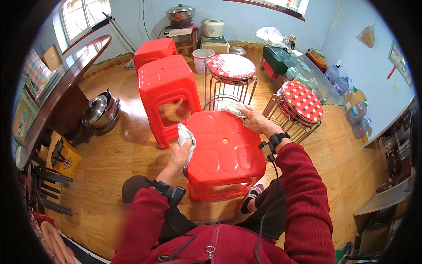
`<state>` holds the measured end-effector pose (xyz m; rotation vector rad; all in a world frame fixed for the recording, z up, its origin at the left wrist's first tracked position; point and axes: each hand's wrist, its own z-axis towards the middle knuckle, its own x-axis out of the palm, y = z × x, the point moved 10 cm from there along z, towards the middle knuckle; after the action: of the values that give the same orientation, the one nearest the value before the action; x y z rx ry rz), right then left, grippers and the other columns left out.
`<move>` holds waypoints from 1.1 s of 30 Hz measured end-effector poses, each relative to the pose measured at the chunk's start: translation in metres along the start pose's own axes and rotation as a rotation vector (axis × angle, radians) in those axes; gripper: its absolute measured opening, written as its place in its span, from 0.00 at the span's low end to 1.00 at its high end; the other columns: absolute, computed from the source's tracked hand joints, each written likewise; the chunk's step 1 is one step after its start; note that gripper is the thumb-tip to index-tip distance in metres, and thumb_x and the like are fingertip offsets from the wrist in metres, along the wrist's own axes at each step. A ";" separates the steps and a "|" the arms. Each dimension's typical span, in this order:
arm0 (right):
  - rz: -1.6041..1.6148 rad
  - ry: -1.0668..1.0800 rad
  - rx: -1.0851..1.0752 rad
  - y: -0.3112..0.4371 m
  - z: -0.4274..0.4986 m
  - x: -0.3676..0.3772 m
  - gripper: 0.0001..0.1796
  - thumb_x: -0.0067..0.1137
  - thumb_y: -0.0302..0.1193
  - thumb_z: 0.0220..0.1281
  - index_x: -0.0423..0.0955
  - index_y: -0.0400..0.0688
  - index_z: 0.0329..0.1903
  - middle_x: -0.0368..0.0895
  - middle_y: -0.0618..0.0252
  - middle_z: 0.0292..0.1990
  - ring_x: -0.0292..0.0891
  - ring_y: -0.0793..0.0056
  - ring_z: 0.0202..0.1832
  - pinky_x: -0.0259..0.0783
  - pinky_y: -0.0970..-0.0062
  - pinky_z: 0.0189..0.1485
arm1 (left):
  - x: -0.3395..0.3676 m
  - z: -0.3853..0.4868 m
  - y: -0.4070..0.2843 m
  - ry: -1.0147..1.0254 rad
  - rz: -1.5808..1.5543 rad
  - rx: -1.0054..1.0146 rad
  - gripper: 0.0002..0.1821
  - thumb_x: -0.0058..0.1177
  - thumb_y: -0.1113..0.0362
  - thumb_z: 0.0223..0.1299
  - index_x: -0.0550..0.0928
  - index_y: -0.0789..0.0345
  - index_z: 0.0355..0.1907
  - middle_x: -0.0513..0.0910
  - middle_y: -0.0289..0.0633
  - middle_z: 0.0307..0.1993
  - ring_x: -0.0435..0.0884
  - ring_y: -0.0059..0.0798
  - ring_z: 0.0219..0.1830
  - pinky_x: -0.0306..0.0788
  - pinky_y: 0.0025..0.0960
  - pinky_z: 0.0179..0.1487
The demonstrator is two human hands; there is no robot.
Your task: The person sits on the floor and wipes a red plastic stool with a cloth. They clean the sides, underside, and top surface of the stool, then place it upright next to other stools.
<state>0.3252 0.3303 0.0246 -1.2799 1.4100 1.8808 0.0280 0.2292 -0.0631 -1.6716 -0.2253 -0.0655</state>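
Note:
A red plastic stool [225,148] stands upright between my knees. My left hand [180,154] holds a white cloth [187,138] against the left edge of its seat. At the far right corner of the seat, my right hand [256,120] grips a patterned cloth [234,108]. Dark straps with small devices sit on both wrists. Just beyond the stool, a taller red plastic stool or stack of them [166,77] stands to the left, with another red stool [155,49] behind it.
Round stools with checked seats [231,67] and metal legs stand ahead, more [302,103] to the right. Steel pots [100,110] lie on the wooden floor at left, near a dark table [62,95]. A white bucket [202,61], a glass-topped table [305,67] and plastic bottles [356,110] are farther off.

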 end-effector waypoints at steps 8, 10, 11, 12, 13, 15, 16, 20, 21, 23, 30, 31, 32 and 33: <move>-0.257 -0.219 -0.137 0.051 -0.106 0.001 0.31 0.53 0.22 0.61 0.66 0.39 0.70 0.61 0.37 0.73 0.54 0.39 0.77 0.56 0.51 0.78 | 0.005 -0.010 -0.008 -0.036 0.023 0.008 0.16 0.54 0.59 0.68 0.80 0.67 0.51 0.80 0.33 0.42 0.77 0.20 0.40 0.73 0.29 0.46; -0.247 -0.258 -0.151 0.083 -0.153 0.005 0.29 0.53 0.22 0.61 0.68 0.40 0.68 0.64 0.39 0.72 0.58 0.42 0.75 0.57 0.51 0.76 | 0.005 -0.011 -0.011 -0.053 -0.014 0.008 0.15 0.54 0.60 0.67 0.81 0.68 0.49 0.82 0.33 0.40 0.78 0.20 0.38 0.73 0.28 0.43; -0.262 -0.278 -0.147 0.099 -0.171 0.007 0.32 0.55 0.21 0.56 0.70 0.39 0.67 0.65 0.39 0.71 0.59 0.40 0.74 0.57 0.51 0.76 | 0.005 -0.011 -0.011 -0.054 0.005 0.002 0.14 0.54 0.61 0.67 0.82 0.68 0.48 0.82 0.33 0.38 0.78 0.19 0.37 0.73 0.28 0.41; -0.268 -0.303 -0.140 0.113 -0.185 0.010 0.32 0.55 0.20 0.53 0.71 0.39 0.66 0.67 0.41 0.70 0.61 0.41 0.73 0.57 0.50 0.76 | 0.005 -0.011 -0.013 -0.056 -0.015 0.027 0.14 0.54 0.61 0.67 0.82 0.68 0.47 0.82 0.32 0.38 0.78 0.19 0.36 0.73 0.28 0.41; -0.257 -0.316 -0.151 0.127 -0.195 0.015 0.32 0.55 0.18 0.51 0.72 0.40 0.64 0.68 0.41 0.69 0.62 0.42 0.72 0.58 0.50 0.76 | 0.006 -0.011 -0.014 -0.055 -0.006 0.035 0.14 0.54 0.61 0.67 0.81 0.68 0.47 0.82 0.32 0.37 0.77 0.18 0.36 0.72 0.28 0.40; -0.227 -0.287 -0.207 0.149 -0.205 0.031 0.32 0.56 0.18 0.51 0.74 0.43 0.64 0.70 0.46 0.69 0.65 0.47 0.71 0.59 0.51 0.74 | 0.006 -0.012 -0.013 -0.067 -0.011 0.048 0.13 0.53 0.61 0.67 0.81 0.67 0.47 0.81 0.31 0.36 0.77 0.18 0.35 0.72 0.27 0.39; -0.212 -0.308 -0.225 0.155 -0.206 0.035 0.33 0.57 0.18 0.50 0.74 0.44 0.64 0.70 0.48 0.69 0.65 0.49 0.71 0.60 0.52 0.74 | 0.006 -0.011 -0.013 -0.082 -0.024 0.056 0.13 0.53 0.61 0.67 0.81 0.67 0.47 0.81 0.31 0.36 0.76 0.17 0.35 0.72 0.27 0.39; -0.202 -0.372 -0.302 0.161 -0.197 0.041 0.33 0.62 0.20 0.49 0.76 0.48 0.62 0.72 0.56 0.68 0.67 0.53 0.70 0.61 0.54 0.72 | 0.001 -0.010 -0.009 -0.107 -0.064 0.038 0.13 0.52 0.59 0.68 0.80 0.66 0.46 0.80 0.30 0.36 0.76 0.17 0.34 0.71 0.26 0.38; -0.202 -0.400 -0.336 0.160 -0.195 0.038 0.33 0.63 0.21 0.48 0.76 0.49 0.62 0.73 0.57 0.68 0.68 0.54 0.70 0.61 0.55 0.72 | 0.000 -0.010 -0.007 -0.103 -0.057 0.021 0.14 0.52 0.59 0.69 0.80 0.67 0.48 0.81 0.32 0.38 0.77 0.19 0.37 0.72 0.28 0.42; -0.206 -0.383 -0.367 0.153 -0.190 0.033 0.30 0.63 0.20 0.49 0.77 0.49 0.60 0.74 0.58 0.68 0.68 0.55 0.70 0.61 0.55 0.72 | -0.005 -0.011 0.001 -0.109 -0.032 -0.032 0.18 0.50 0.58 0.70 0.80 0.69 0.52 0.83 0.36 0.42 0.81 0.23 0.42 0.75 0.32 0.49; -0.113 -0.424 -0.329 0.123 -0.197 0.003 0.28 0.70 0.27 0.50 0.79 0.47 0.57 0.76 0.60 0.66 0.68 0.57 0.70 0.61 0.54 0.72 | -0.040 -0.036 0.050 -0.169 -0.119 -0.208 0.18 0.49 0.53 0.73 0.80 0.67 0.49 0.83 0.37 0.35 0.82 0.28 0.40 0.75 0.34 0.44; -0.112 -0.429 -0.317 0.120 -0.198 0.001 0.28 0.71 0.28 0.49 0.79 0.47 0.57 0.76 0.60 0.66 0.69 0.56 0.70 0.61 0.54 0.72 | -0.054 -0.033 0.052 -0.259 -0.204 -0.230 0.18 0.49 0.54 0.72 0.80 0.67 0.49 0.83 0.39 0.36 0.83 0.29 0.39 0.76 0.35 0.42; -0.121 -0.411 -0.297 0.118 -0.198 0.004 0.28 0.72 0.28 0.49 0.79 0.48 0.57 0.76 0.60 0.66 0.69 0.56 0.70 0.61 0.54 0.72 | -0.066 -0.027 0.048 -0.336 -0.303 -0.233 0.17 0.49 0.54 0.72 0.80 0.67 0.49 0.84 0.40 0.36 0.84 0.31 0.38 0.78 0.37 0.40; -0.136 -0.401 -0.280 0.116 -0.198 0.005 0.28 0.72 0.29 0.48 0.79 0.48 0.57 0.76 0.60 0.66 0.69 0.56 0.69 0.61 0.54 0.72 | -0.076 -0.027 0.052 -0.450 -0.391 -0.303 0.17 0.49 0.55 0.72 0.80 0.67 0.49 0.85 0.41 0.36 0.85 0.32 0.38 0.79 0.38 0.39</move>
<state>0.3105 0.1056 0.0680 -1.0079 0.8591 2.1427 -0.0345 0.1893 -0.1242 -1.9076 -0.9194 -0.0151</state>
